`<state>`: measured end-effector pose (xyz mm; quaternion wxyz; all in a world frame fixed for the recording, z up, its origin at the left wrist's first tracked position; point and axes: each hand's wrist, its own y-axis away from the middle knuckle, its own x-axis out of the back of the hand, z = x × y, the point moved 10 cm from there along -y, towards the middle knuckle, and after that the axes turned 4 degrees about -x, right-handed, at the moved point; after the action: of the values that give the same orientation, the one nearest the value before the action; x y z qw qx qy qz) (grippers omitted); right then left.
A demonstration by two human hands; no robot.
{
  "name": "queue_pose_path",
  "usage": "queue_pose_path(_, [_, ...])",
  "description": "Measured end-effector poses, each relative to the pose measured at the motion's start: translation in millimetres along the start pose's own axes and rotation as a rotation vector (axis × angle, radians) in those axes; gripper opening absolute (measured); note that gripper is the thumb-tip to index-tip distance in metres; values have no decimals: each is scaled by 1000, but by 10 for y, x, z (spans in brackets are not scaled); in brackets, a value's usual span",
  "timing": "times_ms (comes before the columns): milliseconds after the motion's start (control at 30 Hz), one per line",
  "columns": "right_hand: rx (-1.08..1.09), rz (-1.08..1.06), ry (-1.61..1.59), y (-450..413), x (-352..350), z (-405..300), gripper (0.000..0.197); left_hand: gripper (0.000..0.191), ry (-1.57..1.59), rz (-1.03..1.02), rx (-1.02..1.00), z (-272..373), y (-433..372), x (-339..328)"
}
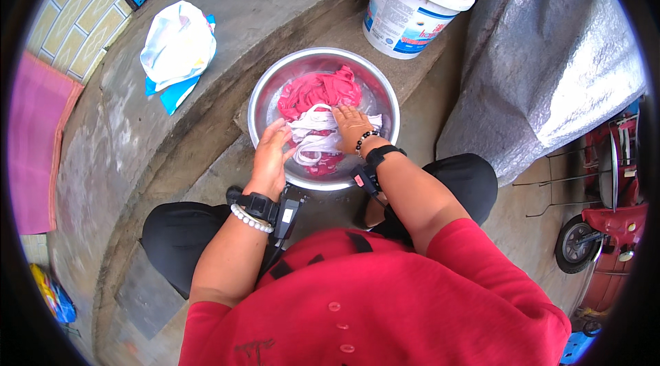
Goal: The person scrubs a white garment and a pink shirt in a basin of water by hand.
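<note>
In front of me a round stainless steel basin (325,51) holds wet, bunched cloth. Bright pink fabric (312,94) fills its far side, and more pink shows near the bottom. White cloth (315,119) with narrow looped straps lies over the middle. My right hand (352,129) is palm down on the right part of this white cloth, fingers stretched out; its underside is hidden. At the left rim, my left hand (270,157) has its thumb apart from its fingers, close beside the white cloth. Whether its fingertips touch the cloth is unclear.
A white plastic bucket (384,20) containing liquid stands beyond the basin to the right. A white-and-blue plastic bag (178,49) rests on the concrete ledge (247,0). Silver sheeting (531,72) drapes at right, with a red vehicle (611,227) below it.
</note>
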<state>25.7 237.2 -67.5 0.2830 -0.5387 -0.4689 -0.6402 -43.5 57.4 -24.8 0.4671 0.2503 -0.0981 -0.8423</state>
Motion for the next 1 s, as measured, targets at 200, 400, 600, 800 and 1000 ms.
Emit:
queue_pose_path(200, [8,-334,69,101,-535,-271,85,37,-22,10,7,1,52,50])
queue_pose_path(400, [11,-394,-42,113,-325,-79,58,35,-41,1,11,1,99,82])
queue_pose_path(600, [153,-69,-718,120,810,-23,47,33,-26,-24,9,-25,69,18])
queue_pose_path(800, [179,261,-676,187,1231,133,41,34,-54,-27,26,-66,102,-17])
queue_pose_path(1000, [-148,105,-64,111,381,260,28,37,-23,-23,44,-95,114,14])
